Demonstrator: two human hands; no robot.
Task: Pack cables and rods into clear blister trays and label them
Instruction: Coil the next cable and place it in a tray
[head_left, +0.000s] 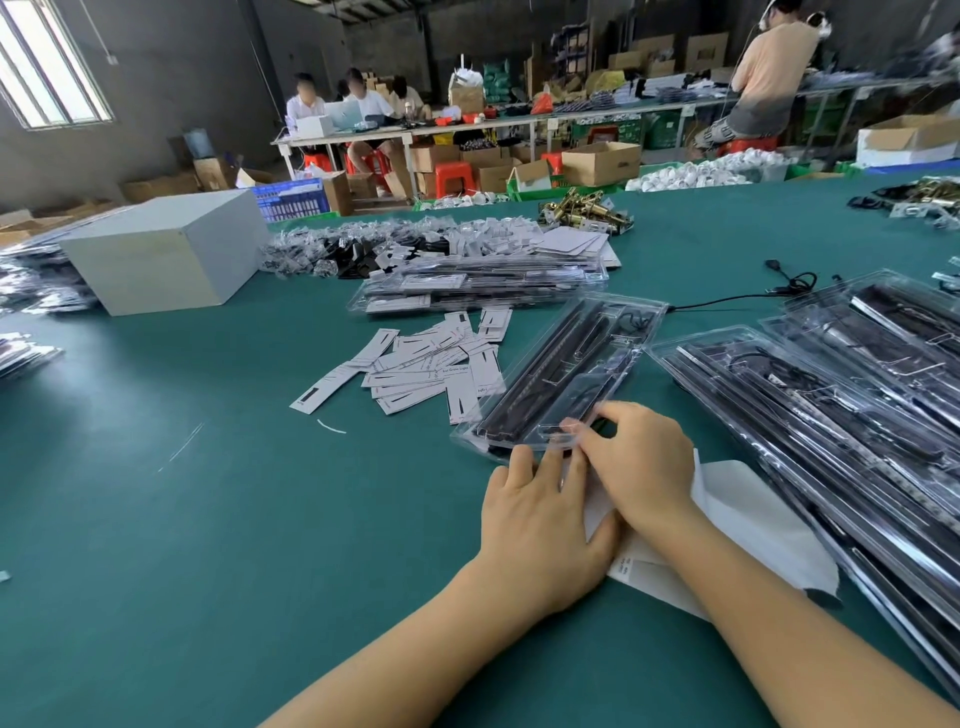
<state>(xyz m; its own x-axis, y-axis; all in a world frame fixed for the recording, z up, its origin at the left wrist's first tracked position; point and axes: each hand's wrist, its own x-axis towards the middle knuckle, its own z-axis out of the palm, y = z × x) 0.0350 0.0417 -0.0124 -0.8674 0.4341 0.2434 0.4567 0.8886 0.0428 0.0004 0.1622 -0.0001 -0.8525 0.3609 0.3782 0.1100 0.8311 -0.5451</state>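
Blister tray (561, 379) on the green worktop (208, 519), just ahead of both hands, black rods and a coiled cable visible through the clear shell. Long axis from 7 o'clock at the near end to 1 o'clock at the far end; near end toward the wearer, cable pocket toward the far end.

Left hand (540, 525) flat, fingers (522, 460) fairly straight and slightly apart, tips touching the tray's near edge and palm over a white sheet (748, 525). Right hand (636, 462) curled, fingers pinching the tray's near rim at about 3 o'clock of the left.

Likely risks from here:
- Shell springing open or closing crooked, if pressure lands on one corner only.
- Cable strand caught in the seam, if not seated in its pocket; cannot tell from this view.
- Tray skating toward 1 o'clock on the smooth worktop under a push, nudging the loose labels (426, 364) at 10 o'clock or the filled trays (831, 415) at 3 o'clock.
- White sheet creased under the palm.

Finished, labelled trays (483, 288) stacked at 12 o'clock, well apart.
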